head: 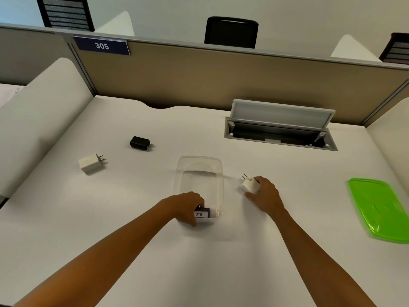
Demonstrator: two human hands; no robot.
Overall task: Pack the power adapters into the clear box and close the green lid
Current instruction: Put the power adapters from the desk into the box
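Beside the clear box (218,167), your right hand (266,196) fingers pinched the white adapter (250,185) body: light, rigid, probably slick.

White desk (155,251), cable hatch (281,136) set into far right. Lying on it: clear box (218,173) at centre; green lid (380,211) well apart at right; black adapter (139,143) and white adapter (90,163) at far left, prongs pointed right.
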